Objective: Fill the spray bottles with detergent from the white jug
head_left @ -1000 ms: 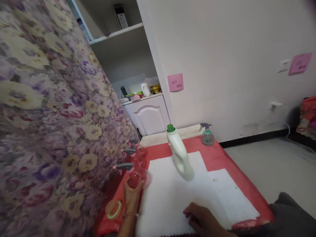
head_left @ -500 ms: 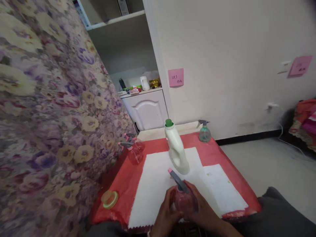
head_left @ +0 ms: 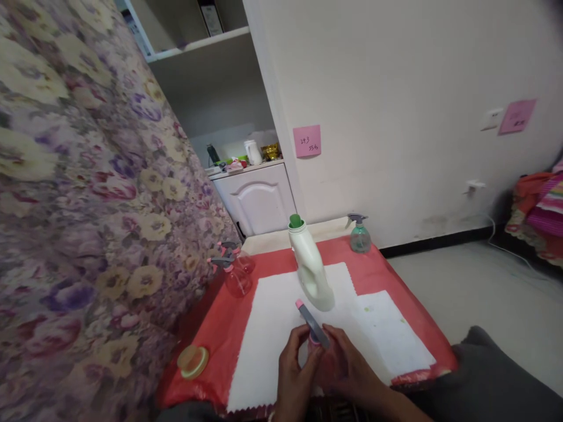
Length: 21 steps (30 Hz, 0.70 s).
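Left hand (head_left: 295,369) and right hand (head_left: 354,369) both wrapped round translucent pink plastic spray bottle with grey trigger head (head_left: 319,339), red-covered table's (head_left: 222,334) near edge; smooth plastic might slip if fingers loosen.

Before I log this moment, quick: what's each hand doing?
Left hand: closed on the pink spray bottle, at its left side.
Right hand: closed on the same bottle, at its right side.

Left of the cupboard (head_left: 259,199) hangs a flowered curtain (head_left: 88,205); right of it runs a pale wall (head_left: 387,105) — pink note (head_left: 307,141) close by, socket (head_left: 475,184) farther off — above a black baseboard (head_left: 431,244) and grey floor (head_left: 444,284).
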Available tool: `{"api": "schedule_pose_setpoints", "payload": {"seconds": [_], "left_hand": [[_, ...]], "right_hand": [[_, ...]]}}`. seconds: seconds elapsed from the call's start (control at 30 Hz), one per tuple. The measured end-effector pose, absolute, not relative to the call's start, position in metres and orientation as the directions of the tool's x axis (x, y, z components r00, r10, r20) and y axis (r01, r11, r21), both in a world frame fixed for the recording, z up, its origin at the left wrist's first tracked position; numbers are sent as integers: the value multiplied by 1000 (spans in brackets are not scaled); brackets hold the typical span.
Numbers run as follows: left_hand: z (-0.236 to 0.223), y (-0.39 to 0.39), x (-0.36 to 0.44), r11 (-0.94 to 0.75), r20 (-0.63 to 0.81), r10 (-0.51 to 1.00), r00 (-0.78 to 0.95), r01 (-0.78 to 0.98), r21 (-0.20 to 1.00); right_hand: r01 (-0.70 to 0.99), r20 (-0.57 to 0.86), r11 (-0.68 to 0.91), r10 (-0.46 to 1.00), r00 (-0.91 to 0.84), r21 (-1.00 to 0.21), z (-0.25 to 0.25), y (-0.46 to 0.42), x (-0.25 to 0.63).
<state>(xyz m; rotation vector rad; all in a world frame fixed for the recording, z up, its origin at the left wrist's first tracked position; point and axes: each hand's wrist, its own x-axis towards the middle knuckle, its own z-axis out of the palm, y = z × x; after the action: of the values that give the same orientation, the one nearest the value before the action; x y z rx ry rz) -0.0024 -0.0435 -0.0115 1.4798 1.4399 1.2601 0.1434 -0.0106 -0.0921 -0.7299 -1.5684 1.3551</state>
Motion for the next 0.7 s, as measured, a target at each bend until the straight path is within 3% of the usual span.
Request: {"api": "schedule_pose_setpoints", "payload": {"seconds": [0.2,0.7], "left_hand": [[-18,-37,4,-142,208,956,-206,295,945],[-13,-33,-7,-167,194,980,-48,331,929]], "right_hand": [[-200,301,240,871,-389,-950,-89,-9,143],[-133,294,262,859,-419,-956,-73,-8,144]]}}
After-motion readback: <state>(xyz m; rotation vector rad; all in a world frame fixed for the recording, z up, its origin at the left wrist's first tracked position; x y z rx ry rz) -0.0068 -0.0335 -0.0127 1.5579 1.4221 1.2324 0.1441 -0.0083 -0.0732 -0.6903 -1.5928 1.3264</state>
